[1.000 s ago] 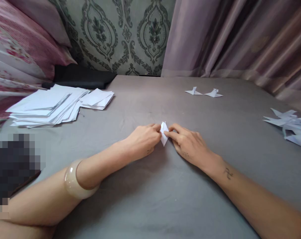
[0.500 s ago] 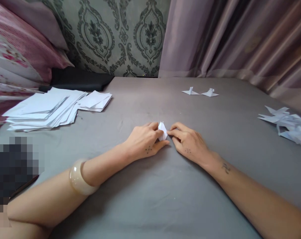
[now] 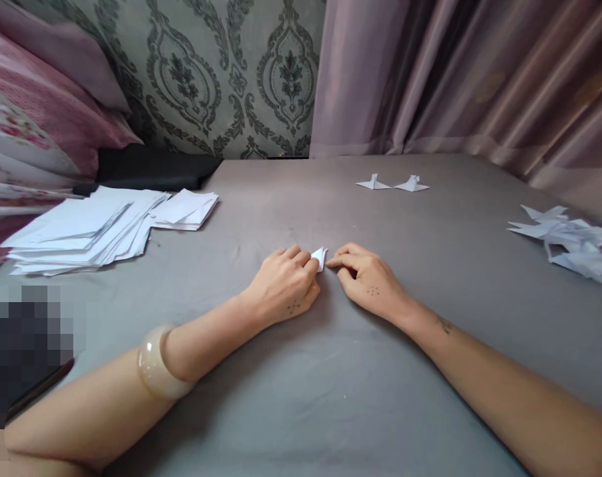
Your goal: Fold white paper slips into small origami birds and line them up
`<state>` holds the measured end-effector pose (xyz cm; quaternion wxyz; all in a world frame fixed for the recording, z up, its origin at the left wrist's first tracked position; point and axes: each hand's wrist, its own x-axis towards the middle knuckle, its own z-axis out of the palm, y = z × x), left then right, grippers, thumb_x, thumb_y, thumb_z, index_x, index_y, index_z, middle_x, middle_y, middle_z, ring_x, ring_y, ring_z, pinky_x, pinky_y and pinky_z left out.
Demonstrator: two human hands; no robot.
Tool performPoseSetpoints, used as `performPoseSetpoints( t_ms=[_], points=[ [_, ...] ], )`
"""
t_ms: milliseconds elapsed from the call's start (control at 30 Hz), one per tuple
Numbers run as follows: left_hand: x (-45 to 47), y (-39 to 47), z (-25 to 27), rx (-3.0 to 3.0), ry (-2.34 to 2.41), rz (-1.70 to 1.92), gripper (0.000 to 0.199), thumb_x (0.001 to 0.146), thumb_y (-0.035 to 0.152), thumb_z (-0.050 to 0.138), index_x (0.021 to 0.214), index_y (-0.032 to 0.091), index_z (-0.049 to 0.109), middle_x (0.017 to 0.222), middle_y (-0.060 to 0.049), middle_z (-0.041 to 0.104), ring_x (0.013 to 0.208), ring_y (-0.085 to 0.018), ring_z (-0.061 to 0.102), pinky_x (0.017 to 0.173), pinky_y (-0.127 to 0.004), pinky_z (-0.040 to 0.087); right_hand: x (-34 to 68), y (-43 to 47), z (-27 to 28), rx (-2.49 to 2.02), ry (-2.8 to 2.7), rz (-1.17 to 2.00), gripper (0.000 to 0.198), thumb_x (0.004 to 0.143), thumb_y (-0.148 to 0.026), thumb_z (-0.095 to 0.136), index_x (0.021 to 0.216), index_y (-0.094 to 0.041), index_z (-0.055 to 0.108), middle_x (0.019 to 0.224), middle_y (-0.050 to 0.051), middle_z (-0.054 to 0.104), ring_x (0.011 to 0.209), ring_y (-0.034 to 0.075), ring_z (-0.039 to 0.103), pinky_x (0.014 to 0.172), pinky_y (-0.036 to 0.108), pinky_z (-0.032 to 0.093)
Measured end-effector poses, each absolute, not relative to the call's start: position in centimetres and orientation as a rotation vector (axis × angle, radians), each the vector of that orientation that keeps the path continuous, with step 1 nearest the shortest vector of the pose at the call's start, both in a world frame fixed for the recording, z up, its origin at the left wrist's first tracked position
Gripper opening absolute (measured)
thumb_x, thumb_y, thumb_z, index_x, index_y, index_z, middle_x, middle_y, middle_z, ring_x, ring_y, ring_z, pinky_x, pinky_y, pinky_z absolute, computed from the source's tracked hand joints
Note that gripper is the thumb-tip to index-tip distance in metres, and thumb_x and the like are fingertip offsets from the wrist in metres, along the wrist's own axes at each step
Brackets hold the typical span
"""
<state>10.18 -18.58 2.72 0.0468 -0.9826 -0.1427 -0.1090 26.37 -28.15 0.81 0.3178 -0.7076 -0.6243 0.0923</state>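
A small piece of folded white paper (image 3: 320,258) sits mid-table, its pointed tips showing beyond the fingers. My left hand (image 3: 287,281) is closed on its left side and hides much of it. On the other side, my right hand (image 3: 368,279) rests with bent fingers pointing at the paper. The index fingertip is at or very near the paper's edge; I cannot tell if they touch. A gap shows between that finger and the thumb, with nothing held there.
Stacks of white sheets (image 3: 82,228) and smaller white squares (image 3: 185,209) lie at the left by a black cloth (image 3: 156,169). Two folded paper birds (image 3: 412,185) stand at the back. More folded papers (image 3: 572,238) are heaped at the right. Curtains (image 3: 430,73) border the grey table.
The folded paper shows a narrower shape, and my left fingers have closed further over it. My left thumb has drawn back from beneath it. The whole view has shifted slightly.
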Motion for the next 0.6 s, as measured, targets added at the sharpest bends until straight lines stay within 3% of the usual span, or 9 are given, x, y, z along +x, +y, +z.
performPoseSetpoints(
  t_ms=[167,300,433,500,600],
  points=[
    [10.3,-17.9,2.6,-2.918,-0.286,-0.435,0.026,0.095,0.022,0.04,0.087,0.014,0.064,0.078,-0.007,0.067,0.083,-0.022,0.057,0.074,-0.035,0.038,26.2,-28.3,0.9,-1.843,-1.657,0.251,0.034,0.08,-0.008,0.045,0.091,-0.025,0.072,0.1,-0.001,0.068,0.078,0.014,0.062,0.072,0.028,0.046],
    [10.4,-17.3,2.5,-3.054,-0.378,-0.601,0.022,0.092,0.02,0.045,0.087,0.016,0.067,0.075,-0.006,0.068,0.081,-0.02,0.058,0.077,-0.035,0.037,26.1,-28.0,1.0,-1.759,-1.567,0.244,0.032,0.078,-0.008,0.047,0.093,-0.024,0.071,0.097,0.0,0.068,0.077,0.013,0.062,0.072,0.027,0.047],
    [10.8,-17.2,2.7,-3.356,-1.129,-1.328,0.019,0.085,0.031,0.057,0.082,0.016,0.068,0.076,-0.004,0.069,0.073,-0.017,0.06,0.07,-0.029,0.041,25.6,-27.6,1.5,-1.752,-1.179,0.394,0.016,0.081,-0.025,0.055,0.091,-0.019,0.066,0.083,0.003,0.068,0.067,0.014,0.061,0.062,0.028,0.048],
    [11.1,-17.5,3.0,-3.514,-1.539,-1.669,0.022,0.08,0.037,0.062,0.082,0.015,0.067,0.076,-0.003,0.069,0.069,-0.015,0.059,0.065,-0.026,0.042,25.1,-27.5,2.0,-1.711,-1.007,0.639,0.023,0.081,-0.038,0.058,0.09,-0.018,0.065,0.082,0.005,0.068,0.068,0.015,0.062,0.056,0.027,0.047],
    [11.3,-18.0,3.2,-3.619,-1.967,-1.873,0.022,0.074,0.036,0.067,0.078,0.014,0.065,0.073,-0.002,0.066,0.068,-0.012,0.059,0.065,-0.024,0.043,24.5,-27.6,3.0,-1.573,-0.867,0.924,0.032,0.078,-0.046,0.063,0.092,-0.017,0.064,0.092,0.007,0.068,0.078,0.016,0.062,0.056,0.025,0.048]
  ],
)
